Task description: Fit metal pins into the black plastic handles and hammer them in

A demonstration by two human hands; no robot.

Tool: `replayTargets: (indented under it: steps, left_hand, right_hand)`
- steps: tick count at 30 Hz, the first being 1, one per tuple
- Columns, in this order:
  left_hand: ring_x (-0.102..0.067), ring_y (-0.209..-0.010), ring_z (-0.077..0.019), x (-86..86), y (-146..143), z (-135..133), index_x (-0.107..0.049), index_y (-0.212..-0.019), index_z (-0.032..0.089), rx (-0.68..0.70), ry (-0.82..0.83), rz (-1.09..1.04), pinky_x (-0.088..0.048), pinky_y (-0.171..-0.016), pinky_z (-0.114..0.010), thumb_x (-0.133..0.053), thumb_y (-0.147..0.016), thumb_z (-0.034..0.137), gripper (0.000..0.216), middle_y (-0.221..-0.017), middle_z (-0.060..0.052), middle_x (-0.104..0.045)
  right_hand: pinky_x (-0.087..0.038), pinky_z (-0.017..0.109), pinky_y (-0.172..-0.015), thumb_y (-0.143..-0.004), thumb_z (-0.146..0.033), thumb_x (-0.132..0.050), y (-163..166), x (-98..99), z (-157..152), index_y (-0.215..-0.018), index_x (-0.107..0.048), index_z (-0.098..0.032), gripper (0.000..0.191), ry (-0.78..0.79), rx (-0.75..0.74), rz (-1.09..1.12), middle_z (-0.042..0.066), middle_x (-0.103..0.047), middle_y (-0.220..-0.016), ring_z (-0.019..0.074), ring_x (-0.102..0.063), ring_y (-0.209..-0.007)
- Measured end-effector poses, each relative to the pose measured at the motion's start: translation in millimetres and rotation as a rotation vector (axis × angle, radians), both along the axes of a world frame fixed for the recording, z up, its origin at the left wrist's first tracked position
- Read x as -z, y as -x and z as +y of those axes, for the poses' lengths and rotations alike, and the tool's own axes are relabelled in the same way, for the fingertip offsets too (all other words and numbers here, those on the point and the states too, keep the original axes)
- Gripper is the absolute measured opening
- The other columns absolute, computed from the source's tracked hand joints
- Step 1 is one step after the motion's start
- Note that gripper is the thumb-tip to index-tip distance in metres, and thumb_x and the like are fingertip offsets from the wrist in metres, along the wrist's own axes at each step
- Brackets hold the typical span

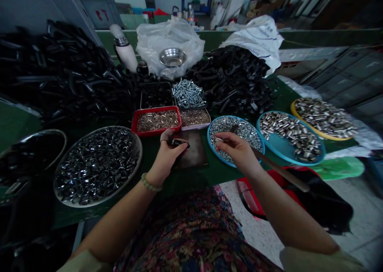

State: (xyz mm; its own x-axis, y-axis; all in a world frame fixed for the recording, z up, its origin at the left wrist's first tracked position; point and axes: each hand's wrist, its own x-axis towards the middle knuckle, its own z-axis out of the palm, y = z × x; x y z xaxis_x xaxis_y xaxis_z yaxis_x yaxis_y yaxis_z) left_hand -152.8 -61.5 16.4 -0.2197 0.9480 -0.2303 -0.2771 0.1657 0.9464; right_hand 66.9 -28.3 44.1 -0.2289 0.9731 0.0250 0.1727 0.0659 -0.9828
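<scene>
My left hand (pixel 164 157) is closed round a small black plastic part (pixel 179 142) with pale marks on it, above the left side of a flat metal plate (pixel 196 150). My right hand (pixel 237 151) pinches a small shiny metal piece (pixel 219 139) between thumb and fingers, over the near left of a blue round tray (pixel 210 143) of small silvery pieces. A hammer with a wooden handle (pixel 283 170) lies across that tray's right edge, partly hidden by my right hand and forearm. Beyond the plate, a red tray (pixel 134 130) holds small metal pins.
A large round tray (pixel 139 152) of dark shiny rings lies left. Screws (pixel 188 93) fill a bin behind the pins. Black plastic parts (pixel 236 76) are heaped at the back. Metal cylinders fill another blue tray (pixel 277 147) and a yellow tray (pixel 336 137) at right.
</scene>
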Motion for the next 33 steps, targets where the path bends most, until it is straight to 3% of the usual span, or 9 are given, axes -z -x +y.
replayTargets:
  steps: [4,7,12,16,23,27,29,33]
  left_hand:
    - [-0.063,-0.065,-0.0134,-2.6,7,-6,-0.038,-0.124,0.025,0.026,0.042,-0.14,-0.056,-0.063,-0.03,-0.068,-0.076,0.038,0.058,-0.088,-0.001,-0.066]
    - [-0.066,-0.074,-0.0159,-0.1,11,-9,-0.038,-0.126,0.025,0.052,-0.001,-0.164,-0.057,-0.072,-0.036,-0.057,-0.084,0.044,0.05,-0.093,-0.003,-0.065]
    - [-0.063,-0.102,-0.0209,8.1,14,-12,-0.035,-0.135,0.026,0.057,-0.129,0.197,-0.051,-0.093,-0.04,-0.075,-0.069,0.029,0.077,-0.114,-0.005,-0.062]
    - [-0.056,-0.117,-0.025,7.4,17,-12,-0.039,-0.137,0.025,0.053,-0.248,0.445,-0.045,-0.102,-0.042,-0.075,-0.07,0.027,0.077,-0.129,-0.009,-0.056]
    - [-0.058,-0.115,-0.0242,6.3,19,-9,-0.048,-0.13,0.024,0.123,-0.319,0.495,-0.043,-0.104,-0.044,-0.074,-0.07,0.027,0.065,-0.125,-0.008,-0.06]
    - [-0.059,-0.112,-0.0231,4.7,22,-6,-0.053,-0.123,0.023,0.111,-0.331,0.436,-0.046,-0.1,-0.041,-0.075,-0.069,0.029,0.059,-0.123,-0.007,-0.061]
    - [-0.06,-0.109,-0.0234,-0.8,23,-2,-0.059,-0.117,0.022,0.202,-0.3,0.472,-0.046,-0.099,-0.04,-0.075,-0.068,0.028,0.052,-0.117,-0.006,-0.065]
    - [-0.065,-0.093,-0.0243,-19.4,25,14,-0.069,-0.096,0.019,0.568,-0.177,0.499,-0.049,-0.09,-0.038,-0.072,-0.071,0.032,0.028,-0.097,-0.005,-0.071]
  right_hand:
    - [-0.051,0.03,-0.067,-0.076,-0.034,-0.068,37,-5.3,-3,-0.097,-0.067,-0.02,0.025,0.021,-0.12,0.051,0.0,-0.066,-0.075,0.0132,-0.061,-0.068]
    - [-0.049,0.029,-0.065,-0.078,-0.033,-0.066,50,-3.9,3,-0.095,-0.066,-0.02,0.021,-0.021,-0.142,0.034,-0.002,-0.063,-0.069,0.0128,-0.059,-0.064]
    - [-0.049,0.028,-0.063,-0.079,-0.031,-0.065,68,-0.3,11,-0.093,-0.066,-0.019,0.017,-0.04,-0.235,0.014,-0.003,-0.062,-0.068,0.0118,-0.057,-0.062]
    - [-0.05,0.028,-0.065,-0.079,-0.027,-0.065,73,-1.1,10,-0.092,-0.067,-0.019,0.016,-0.036,-0.304,-0.003,-0.001,-0.066,-0.076,0.0108,-0.058,-0.063]
    - [-0.049,0.033,-0.083,-0.079,-0.022,-0.066,70,6.4,14,-0.092,-0.068,-0.019,0.013,-0.188,-0.324,-0.017,0.002,-0.068,-0.093,0.0151,-0.062,-0.088]
    - [-0.049,0.033,-0.084,-0.082,-0.018,-0.064,61,0.0,15,-0.095,-0.067,-0.018,0.013,-0.3,-0.376,-0.123,0.004,-0.066,-0.095,0.0154,-0.062,-0.09]
    - [-0.048,0.033,-0.087,-0.086,-0.016,-0.06,58,-13.1,14,-0.098,-0.068,-0.016,0.014,-0.419,-0.476,-0.275,0.007,-0.065,-0.099,0.0161,-0.061,-0.094]
    - [-0.046,0.03,-0.089,-0.091,-0.016,-0.052,57,-40.4,33,-0.106,-0.067,-0.016,0.021,-0.617,-0.74,-0.59,0.008,-0.06,-0.111,0.0156,-0.057,-0.098]
